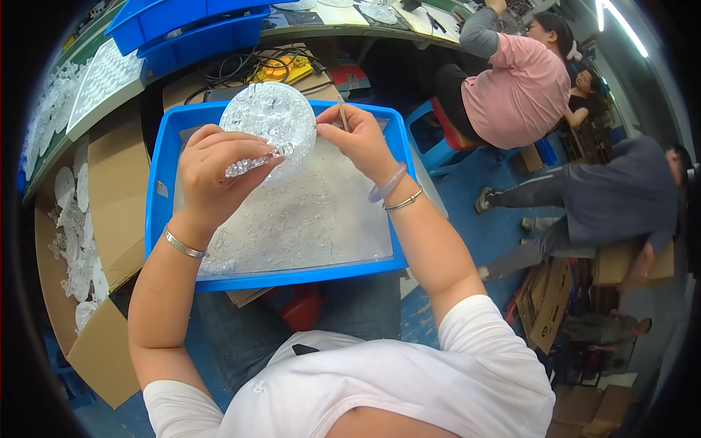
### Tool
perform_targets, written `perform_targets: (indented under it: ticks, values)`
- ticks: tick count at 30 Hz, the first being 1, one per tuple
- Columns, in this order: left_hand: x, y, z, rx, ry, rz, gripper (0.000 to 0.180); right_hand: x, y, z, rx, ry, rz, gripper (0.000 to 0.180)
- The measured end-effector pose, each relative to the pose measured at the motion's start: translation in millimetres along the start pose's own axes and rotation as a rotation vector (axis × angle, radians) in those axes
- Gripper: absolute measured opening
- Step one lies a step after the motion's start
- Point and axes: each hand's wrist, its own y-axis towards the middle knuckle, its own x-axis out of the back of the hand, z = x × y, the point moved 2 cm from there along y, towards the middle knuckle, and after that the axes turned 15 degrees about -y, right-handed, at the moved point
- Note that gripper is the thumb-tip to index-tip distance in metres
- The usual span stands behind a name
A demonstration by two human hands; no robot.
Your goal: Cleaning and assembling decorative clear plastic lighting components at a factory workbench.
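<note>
My left hand [212, 171] grips a clear round plastic disc [266, 109] with a faceted, beaded surface, holding it tilted over the far part of a blue tray [299, 279]. Thumb and fingers pinch a row of clear beads at the disc's near side. At the disc's right edge, my right hand [358, 139] closes on a thin brownish strip [343, 117], perhaps a blade or small tool. Its fingertips come close to the rim; whether they touch it I cannot tell. Small clear crumbs [314, 204] lie scattered on the tray's pale lining.
At left, an open cardboard box [120, 197] holds clear plastic parts. Blue bins [204, 51] and a white ribbed tray [106, 84] stand on the green bench. Black cables [234, 66] lie behind my tray. A seated person in pink [518, 87] and others are at right.
</note>
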Motion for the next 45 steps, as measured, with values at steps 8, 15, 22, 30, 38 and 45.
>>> perform_targets:
  ticks: [8, 15, 22, 30, 38, 45]
  values:
    - [-2, 0, -1, -0.006, 0.003, 0.020, 0.019, -1, -1, 2, -0.092, 0.054, 0.053, 0.010]
    - [-2, 0, -1, -0.017, 0.016, 0.017, 0.019, -3, -2, 2, -0.213, 0.149, 0.114, 0.010]
    - [-3, 0, -2, -0.012, 0.008, 0.034, 0.019, -4, -3, 2, -0.218, 0.215, 0.131, 0.009]
    - [0, 0, -3, -0.012, -0.009, 0.014, 0.020, -3, -3, -1, -0.192, 0.340, 0.193, 0.008]
    - [-1, -1, -3, -0.012, 0.005, 0.010, 0.020, -5, -2, -5, -0.209, 0.393, 0.208, 0.010]
    - [-1, -2, -1, -0.010, 0.001, -0.001, 0.020, -5, -2, -4, -0.200, 0.374, 0.195, 0.011]
